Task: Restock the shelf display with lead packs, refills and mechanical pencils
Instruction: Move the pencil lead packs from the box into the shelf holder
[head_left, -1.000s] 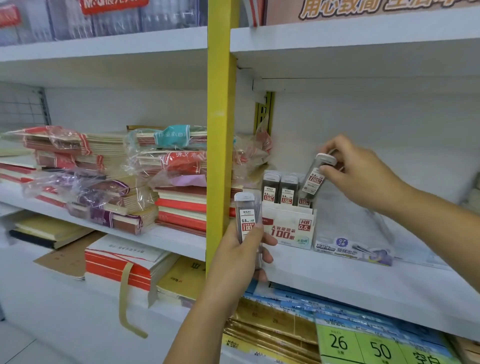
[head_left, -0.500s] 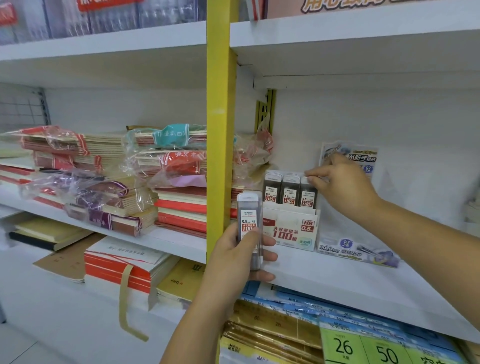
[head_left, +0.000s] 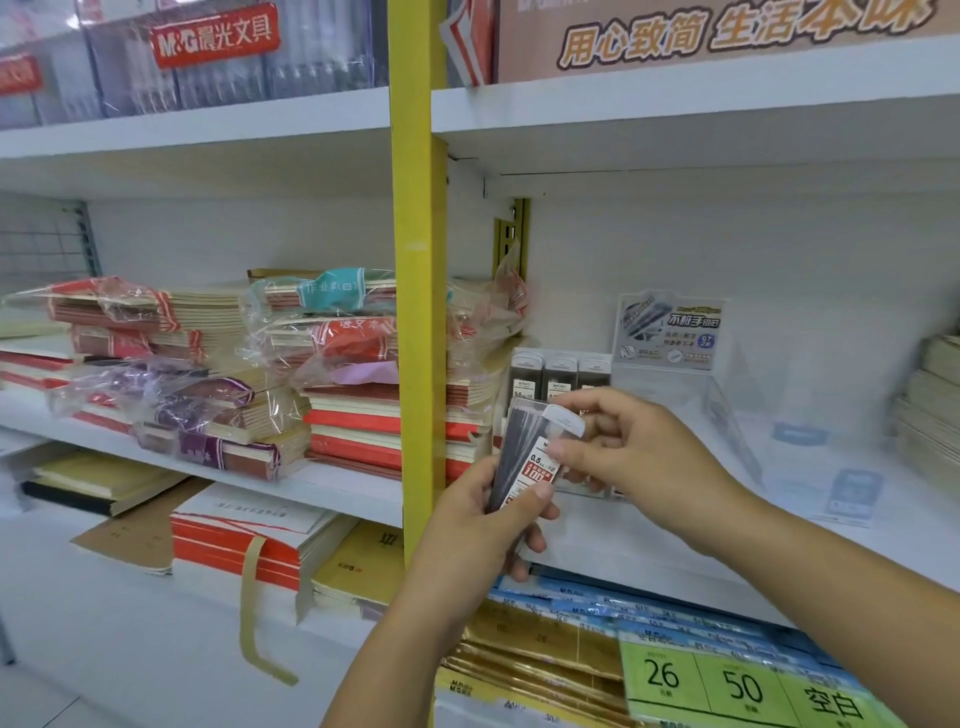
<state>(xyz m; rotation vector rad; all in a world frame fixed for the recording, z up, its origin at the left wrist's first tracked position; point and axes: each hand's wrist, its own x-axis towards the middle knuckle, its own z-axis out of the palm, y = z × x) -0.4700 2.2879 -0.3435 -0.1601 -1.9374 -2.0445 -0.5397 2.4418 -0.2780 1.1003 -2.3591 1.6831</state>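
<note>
Standing centre frame, the yellow post (head_left: 418, 312) hides part of the notebook stacks (head_left: 358, 415); my left hand (head_left: 483, 525) grips a lead pack (head_left: 524, 457) low, my right hand (head_left: 639, 457) pinches its white-capped top.

A bright yellow upright post (head_left: 418, 312) splits a white shelving unit into two bays. A white upper shelf board (head_left: 208, 130) runs across both, with a soft shadow on its underside; the light elsewhere is even and bright. Behind the right bay stands a plain white back panel (head_left: 727, 249), with a slotted olive-yellow metal rail (head_left: 514, 234) in its left corner. A grey wire grid (head_left: 36, 249) shows at the far left. The white middle shelf board (head_left: 337, 488) carries plastic-wrapped stacks of red and cream notebooks (head_left: 208, 415). A tan signboard with orange characters (head_left: 727, 31) sits on top. Pale floor (head_left: 31, 696) shows at the lower left.
</note>
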